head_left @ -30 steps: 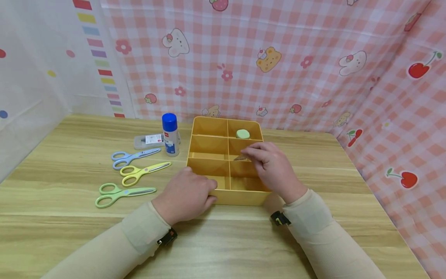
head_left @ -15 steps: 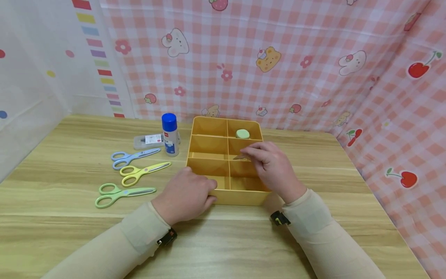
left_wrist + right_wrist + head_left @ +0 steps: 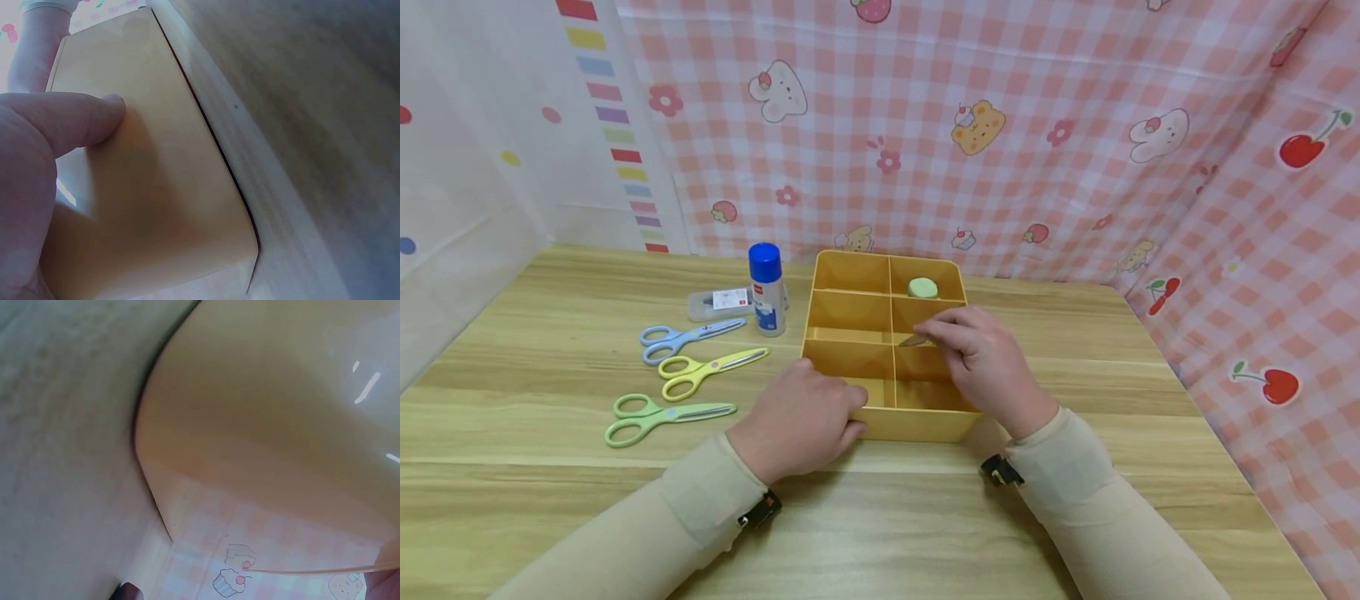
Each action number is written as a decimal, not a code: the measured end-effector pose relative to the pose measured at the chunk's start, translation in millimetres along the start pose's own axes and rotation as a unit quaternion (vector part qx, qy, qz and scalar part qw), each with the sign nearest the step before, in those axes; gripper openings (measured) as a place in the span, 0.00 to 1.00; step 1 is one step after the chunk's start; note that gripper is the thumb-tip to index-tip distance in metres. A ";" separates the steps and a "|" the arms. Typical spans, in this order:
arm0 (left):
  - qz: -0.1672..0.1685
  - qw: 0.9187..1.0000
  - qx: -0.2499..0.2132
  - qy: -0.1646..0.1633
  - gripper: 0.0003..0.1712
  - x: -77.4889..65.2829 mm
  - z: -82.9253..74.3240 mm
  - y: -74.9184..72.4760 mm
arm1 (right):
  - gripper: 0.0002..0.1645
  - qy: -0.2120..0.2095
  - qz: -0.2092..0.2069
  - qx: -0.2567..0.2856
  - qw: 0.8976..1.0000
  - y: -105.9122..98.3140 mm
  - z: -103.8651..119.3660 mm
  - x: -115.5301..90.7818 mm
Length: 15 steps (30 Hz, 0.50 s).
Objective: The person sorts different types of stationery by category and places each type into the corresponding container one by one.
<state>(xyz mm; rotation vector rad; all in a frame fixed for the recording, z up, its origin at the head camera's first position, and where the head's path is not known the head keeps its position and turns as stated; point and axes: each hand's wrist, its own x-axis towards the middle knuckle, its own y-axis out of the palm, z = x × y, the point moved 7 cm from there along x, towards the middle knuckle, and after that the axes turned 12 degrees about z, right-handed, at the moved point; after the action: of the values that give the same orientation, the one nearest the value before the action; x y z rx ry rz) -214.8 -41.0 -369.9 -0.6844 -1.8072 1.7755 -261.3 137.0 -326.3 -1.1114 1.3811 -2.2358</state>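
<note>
A yellow-orange box (image 3: 917, 424) with several compartments stands on the table. My left hand (image 3: 801, 417) grips its front left corner; in the left wrist view the thumb (image 3: 94, 122) lies flat on the outer wall. My right hand (image 3: 996, 362) is over the right-hand compartments, thumb and fingers drawn together. From its fingertips sticks a small brown pointed piece (image 3: 913, 341), just at the cross divider; its kind cannot be made out. In the right wrist view the box's outer wall (image 3: 250, 425) fills most of the picture. A pale green rounded object (image 3: 922, 288) lies in the back right compartment.
To the left of the box stands a glue bottle (image 3: 766, 292) with a blue cap, before a clear plastic case (image 3: 715, 304). Blue scissors (image 3: 681, 339), yellow scissors (image 3: 707, 372) and green scissors (image 3: 662, 416) lie nearer. Patterned cloth (image 3: 910, 183) hangs behind.
My right hand has shifted very slightly left, along with the brown piece at its fingertips. The left hand and the box stay where they were.
</note>
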 end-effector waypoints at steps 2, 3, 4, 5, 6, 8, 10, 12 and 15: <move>0.001 1.000 -0.001 0.000 0.16 0.0 0.2 0.1 | 0.12 -0.002 0.001 0.000 1.000 0.5 0.6 0.0; 0.001 1.000 -0.002 0.000 0.16 0.0 0.2 0.0 | 0.12 -0.004 0.001 0.000 1.000 0.7 0.9 0.0; 0.001 1.000 -0.003 0.000 0.16 -0.1 0.3 -0.1 | 0.13 -0.006 0.000 -0.001 1.000 0.6 1.2 0.0; 0.001 1.000 -0.003 0.000 0.16 -0.1 0.3 -0.2 | 0.13 -0.008 0.000 -0.001 1.000 0.6 1.6 -0.1; 0.001 1.000 -0.004 -0.001 0.16 0.0 0.4 -0.2 | 0.13 -0.010 -0.001 -0.001 1.000 0.4 2.1 -0.1; 0.003 1.000 -0.006 0.000 0.16 0.1 0.3 -0.2 | 0.13 -0.014 -0.004 0.000 1.000 -0.1 3.3 0.0; 0.004 1.000 -0.007 -0.001 0.16 0.2 0.4 -0.1 | 0.13 -0.016 -0.006 0.001 1.000 -0.3 4.3 0.1; 0.006 1.000 -0.007 -0.001 0.15 0.2 0.5 0.0 | 0.13 -0.019 -0.007 0.003 1.000 -0.5 5.3 0.1; 0.008 1.000 -0.007 -0.003 0.15 0.1 0.7 0.2 | 0.13 -0.024 -0.008 0.004 1.000 -0.3 7.0 0.1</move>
<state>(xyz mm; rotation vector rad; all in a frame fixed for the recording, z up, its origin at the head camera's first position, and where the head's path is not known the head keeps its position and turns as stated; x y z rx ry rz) -215.4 -41.4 -370.1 -0.7013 -1.8244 1.7778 -256.1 132.7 -324.3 -1.1709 1.3475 -2.2082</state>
